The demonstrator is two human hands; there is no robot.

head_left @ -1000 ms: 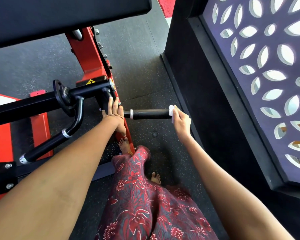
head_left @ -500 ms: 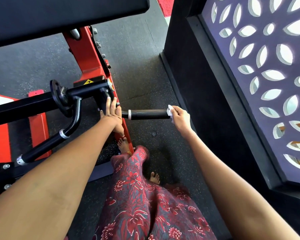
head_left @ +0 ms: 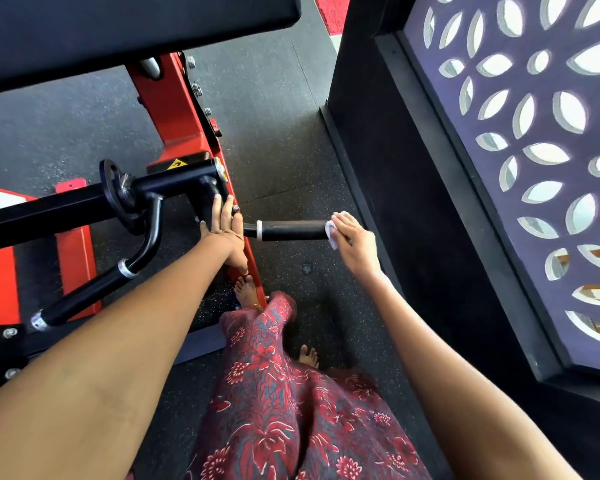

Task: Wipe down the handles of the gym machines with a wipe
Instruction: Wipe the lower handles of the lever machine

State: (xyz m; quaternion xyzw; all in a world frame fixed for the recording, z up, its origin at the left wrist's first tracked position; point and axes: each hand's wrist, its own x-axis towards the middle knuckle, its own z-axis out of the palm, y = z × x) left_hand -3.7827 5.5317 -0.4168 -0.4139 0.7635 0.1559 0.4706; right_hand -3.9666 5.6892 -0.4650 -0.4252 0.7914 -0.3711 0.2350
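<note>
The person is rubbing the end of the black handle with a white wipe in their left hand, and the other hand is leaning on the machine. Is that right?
Not quite. The white wipe is in the right hand, not the left. The head view shows it pressed on the end of the black handle. The left hand is the one leaning on the machine, fingers straight.

A dark speckled floor (head_left: 284, 140) is seen below. At the right, a black-framed purple screen (head_left: 520, 140) is pierced with leaf-shaped openings, through which daylight is admitted.
</note>
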